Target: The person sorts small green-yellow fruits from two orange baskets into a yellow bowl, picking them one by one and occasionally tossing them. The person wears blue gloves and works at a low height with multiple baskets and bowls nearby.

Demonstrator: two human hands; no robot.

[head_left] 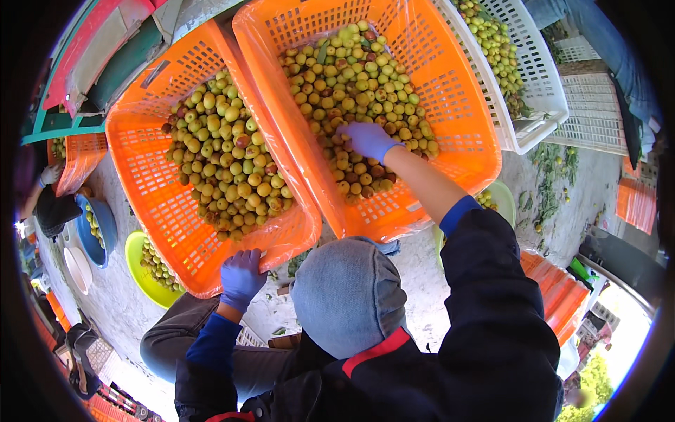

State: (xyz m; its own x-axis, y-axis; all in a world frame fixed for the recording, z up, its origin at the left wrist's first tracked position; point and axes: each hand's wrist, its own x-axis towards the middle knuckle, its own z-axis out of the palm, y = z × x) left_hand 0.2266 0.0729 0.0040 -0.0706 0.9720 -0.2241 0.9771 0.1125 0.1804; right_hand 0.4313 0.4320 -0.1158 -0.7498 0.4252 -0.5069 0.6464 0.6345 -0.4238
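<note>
Two orange plastic baskets stand side by side before me, both lined with clear film and part filled with yellow-green, brown-blotched jujubes. On the near rim of the left orange basket (190, 264) my left hand (241, 279), in a purple glove, is closed, its fingers curled over the edge. My right hand (370, 141), gloved alike, reaches into the right orange basket (450, 116). Its bent fingers press in among the jujubes (358, 91); whether one is held between the fingertips is hidden. More jujubes (228, 151) fill the middle of the left basket.
A white basket (541, 91) of green fruit stands at the right, by a person's jeans (598, 32). A yellow-green basin (137, 271) and a blue basin (105, 228) hold fruit at the left. A co-worker's gloved hand (50, 174) is farther left. Leaves (547, 190) litter the floor.
</note>
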